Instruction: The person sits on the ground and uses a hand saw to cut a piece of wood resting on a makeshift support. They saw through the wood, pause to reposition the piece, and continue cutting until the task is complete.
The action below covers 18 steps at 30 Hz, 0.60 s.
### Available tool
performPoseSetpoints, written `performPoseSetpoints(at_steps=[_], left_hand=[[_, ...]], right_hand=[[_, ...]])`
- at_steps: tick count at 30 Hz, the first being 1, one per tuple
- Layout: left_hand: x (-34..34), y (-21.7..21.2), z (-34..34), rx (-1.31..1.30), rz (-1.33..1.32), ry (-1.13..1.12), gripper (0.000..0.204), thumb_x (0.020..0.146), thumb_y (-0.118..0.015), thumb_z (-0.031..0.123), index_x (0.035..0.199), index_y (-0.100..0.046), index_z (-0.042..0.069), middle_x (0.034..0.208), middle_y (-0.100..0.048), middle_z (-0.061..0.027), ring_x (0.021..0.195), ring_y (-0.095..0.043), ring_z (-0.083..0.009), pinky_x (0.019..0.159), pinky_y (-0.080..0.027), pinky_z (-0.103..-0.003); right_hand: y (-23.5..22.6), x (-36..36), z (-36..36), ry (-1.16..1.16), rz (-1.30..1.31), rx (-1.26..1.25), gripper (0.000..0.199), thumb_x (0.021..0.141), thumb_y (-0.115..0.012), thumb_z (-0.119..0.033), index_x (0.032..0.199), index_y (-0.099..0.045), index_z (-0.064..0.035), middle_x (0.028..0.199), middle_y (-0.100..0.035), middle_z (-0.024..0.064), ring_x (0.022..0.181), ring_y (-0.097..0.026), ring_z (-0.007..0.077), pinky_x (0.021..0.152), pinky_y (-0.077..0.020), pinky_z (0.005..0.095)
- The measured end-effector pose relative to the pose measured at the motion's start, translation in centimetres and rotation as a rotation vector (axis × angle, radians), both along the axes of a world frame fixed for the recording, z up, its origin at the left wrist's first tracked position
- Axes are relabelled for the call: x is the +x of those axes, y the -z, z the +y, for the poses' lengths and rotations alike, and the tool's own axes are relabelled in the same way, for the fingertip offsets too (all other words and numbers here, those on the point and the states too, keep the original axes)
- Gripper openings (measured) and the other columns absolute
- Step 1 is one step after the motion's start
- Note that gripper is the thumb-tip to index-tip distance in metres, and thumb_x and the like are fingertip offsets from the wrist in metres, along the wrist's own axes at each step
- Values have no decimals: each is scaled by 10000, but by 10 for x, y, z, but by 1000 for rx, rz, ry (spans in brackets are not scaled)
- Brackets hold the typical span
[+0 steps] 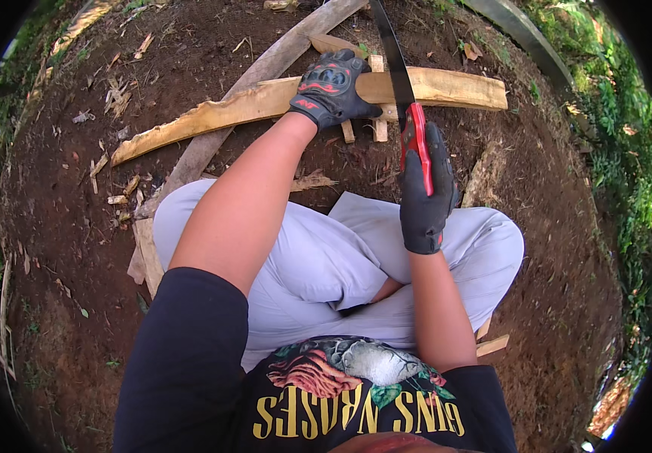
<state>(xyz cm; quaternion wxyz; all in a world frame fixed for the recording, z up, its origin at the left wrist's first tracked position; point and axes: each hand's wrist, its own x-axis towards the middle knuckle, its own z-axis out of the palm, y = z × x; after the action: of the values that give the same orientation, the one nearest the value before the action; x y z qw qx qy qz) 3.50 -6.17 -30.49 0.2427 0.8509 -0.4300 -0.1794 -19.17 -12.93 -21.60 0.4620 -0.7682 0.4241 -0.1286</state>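
Note:
A long, slightly curved wooden plank (458, 88) with rough edges lies crosswise in front of my folded legs. My left hand (329, 89), in a black glove with red marks, is closed over the plank near its middle, the thumb along the near side. To its right, my right hand (427, 189), also gloved, wraps round the red handle of a handsaw (393, 57). The saw's dark blade points away from me and crosses the plank. Whether its teeth bite into the wood cannot be made out.
A grey pole (269, 62) runs diagonally beneath the plank. Thin wood strips (380, 131) stick out under it near the blade. Wood scraps (117, 100) are scattered on the brown soil. A long grey beam (526, 38) lies at the far right, beside green plants (628, 158).

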Motion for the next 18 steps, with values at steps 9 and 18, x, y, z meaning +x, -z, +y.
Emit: performPoseSetpoints(at_steps=[9, 18], left_hand=[[3, 1, -4, 35, 74, -17, 811, 720, -905, 626, 1298, -757, 77, 1289, -710, -192, 1229, -690, -382, 1098, -541, -494], [13, 0, -1, 34, 82, -10, 924, 755, -882, 644, 1453, -687, 71, 1445, -674, -227, 1368, -633, -383, 1176, -500, -458]], right_hand=[[20, 1, -8, -58, -97, -183, 505, 1040, -680, -132, 1538, -631, -63, 1434, -723, 204, 1293, -727, 322, 1060, -565, 418], [-2, 12, -1, -87, -144, -265, 498, 1040, -674, -79, 1535, -640, -31, 1497, -695, 186, 1354, -680, 266, 1150, -502, 394]])
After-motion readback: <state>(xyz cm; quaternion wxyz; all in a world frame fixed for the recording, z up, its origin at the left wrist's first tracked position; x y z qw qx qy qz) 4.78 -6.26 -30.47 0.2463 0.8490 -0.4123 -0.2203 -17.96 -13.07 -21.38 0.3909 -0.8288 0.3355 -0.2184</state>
